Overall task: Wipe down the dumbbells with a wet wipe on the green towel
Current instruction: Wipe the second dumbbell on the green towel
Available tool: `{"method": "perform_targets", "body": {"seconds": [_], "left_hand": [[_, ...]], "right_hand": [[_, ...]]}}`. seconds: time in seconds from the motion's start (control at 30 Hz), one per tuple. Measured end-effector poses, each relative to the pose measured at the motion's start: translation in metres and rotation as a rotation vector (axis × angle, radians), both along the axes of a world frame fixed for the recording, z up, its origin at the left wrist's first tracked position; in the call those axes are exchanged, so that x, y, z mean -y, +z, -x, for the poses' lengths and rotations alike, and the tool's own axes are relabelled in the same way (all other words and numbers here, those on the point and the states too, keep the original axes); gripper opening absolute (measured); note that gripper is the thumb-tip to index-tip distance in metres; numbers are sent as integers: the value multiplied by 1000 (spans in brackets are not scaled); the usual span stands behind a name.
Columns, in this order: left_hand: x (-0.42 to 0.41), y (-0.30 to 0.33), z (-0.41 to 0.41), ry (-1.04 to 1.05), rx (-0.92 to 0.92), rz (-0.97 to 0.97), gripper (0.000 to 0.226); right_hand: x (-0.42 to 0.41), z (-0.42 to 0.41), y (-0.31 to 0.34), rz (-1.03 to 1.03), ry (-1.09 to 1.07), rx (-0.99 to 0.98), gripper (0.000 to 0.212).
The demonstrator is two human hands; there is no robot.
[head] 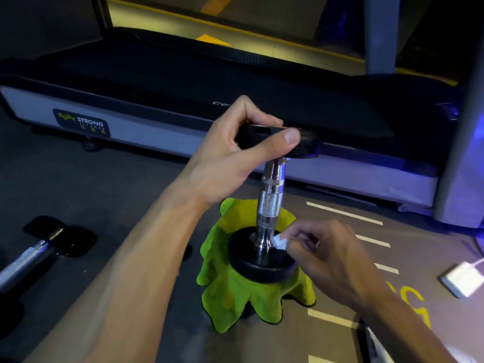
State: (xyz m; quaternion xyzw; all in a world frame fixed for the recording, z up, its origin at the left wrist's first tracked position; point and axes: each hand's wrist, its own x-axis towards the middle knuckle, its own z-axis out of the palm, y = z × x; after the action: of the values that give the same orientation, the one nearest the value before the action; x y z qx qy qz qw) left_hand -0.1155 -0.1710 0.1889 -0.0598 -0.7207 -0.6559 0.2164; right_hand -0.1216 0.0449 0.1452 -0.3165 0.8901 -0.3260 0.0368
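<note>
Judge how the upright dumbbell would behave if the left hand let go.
The dumbbell probably tips easily: it stands on end on soft towel, steadied by the left hand. It looks heavy. On its side, the round plates would likely roll.

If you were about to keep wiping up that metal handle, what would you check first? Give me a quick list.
1. Dumbbell upright on the green towel: ok.
2. Left hand grips the top weight to steady it: ok.
3. Right hand pinches the wet wipe: ok.
4. Wipe touches the handle's base: ok.
5. Wipe still damp enough: cannot tell.
6. Second dumbbell on the towel for its turn: not ok, it lies on the floor.
</note>
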Motion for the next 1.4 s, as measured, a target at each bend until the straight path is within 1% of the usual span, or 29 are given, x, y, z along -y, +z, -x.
{"method": "perform_targets", "body": {"seconds": [0.1,0.17,0.27,0.37,0.43,0.47,0.53,0.57,0.67,0.7,0.83,0.87,0.9,0.97,1.0,1.1,1.13,1.2,1.23,1.27,1.33,1.4], "left_hand": [[-2,0,0,20,3,-7,33],[-3,0,0,20,8,-6,32],[-3,0,0,21,9,-6,32],[-5,0,1,21,4,-5,33],[-7,1,1,11,-1,-14,32],[-9,1,1,-1,-5,-19,32],[-12,3,2,-32,-12,-26,30],[-15,3,2,-48,-16,-27,29],[-15,4,2,-65,-23,-34,27],[-14,4,1,-65,-25,-41,26],[-7,-1,2,-50,-20,-49,24],[-6,-1,3,-43,-21,-46,24],[-6,-1,4,-36,-22,-51,24],[-6,-1,7,-29,-19,-79,25],[-6,-1,8,-26,-17,-88,26],[-5,-3,10,-18,-4,-109,24],[-6,-4,10,-15,-2,-112,22],[-6,-4,12,-8,3,-110,21],[-7,-3,12,-8,5,-106,22],[-8,-3,12,-6,3,-102,25],[-8,-4,13,6,-8,-96,29],[-8,-4,12,16,-2,-73,31]], "right_hand": [[5,-8,-5,-15,-58,-139,11],[8,-12,-5,-27,-59,-200,11],[10,-13,-3,-100,-31,-275,14],[7,-15,0,-130,-6,-296,16],[10,-17,0,-42,22,-248,12],[14,-19,-2,16,51,-222,11],[24,-21,-8,65,91,-203,13],[30,-23,-12,58,88,-216,14],[40,-28,-20,-20,58,-342,13],[38,-27,-22,-9,63,-338,14],[14,-16,-19,125,89,-171,16],[11,-14,-17,156,84,-98,16],[8,-11,-17,207,70,19,16],[5,-7,-18,359,2,305,14],[3,-5,-20,427,-57,394,12],[-1,1,-24,566,-209,524,17],[0,0,-23,586,-219,542,17],[9,-3,-20,585,-210,529,9],[16,-5,-19,582,-210,492,5],[23,-6,-16,590,-211,442,7],[38,-7,-8,650,-183,348,12],[51,-2,2,721,-178,266,12]]}}
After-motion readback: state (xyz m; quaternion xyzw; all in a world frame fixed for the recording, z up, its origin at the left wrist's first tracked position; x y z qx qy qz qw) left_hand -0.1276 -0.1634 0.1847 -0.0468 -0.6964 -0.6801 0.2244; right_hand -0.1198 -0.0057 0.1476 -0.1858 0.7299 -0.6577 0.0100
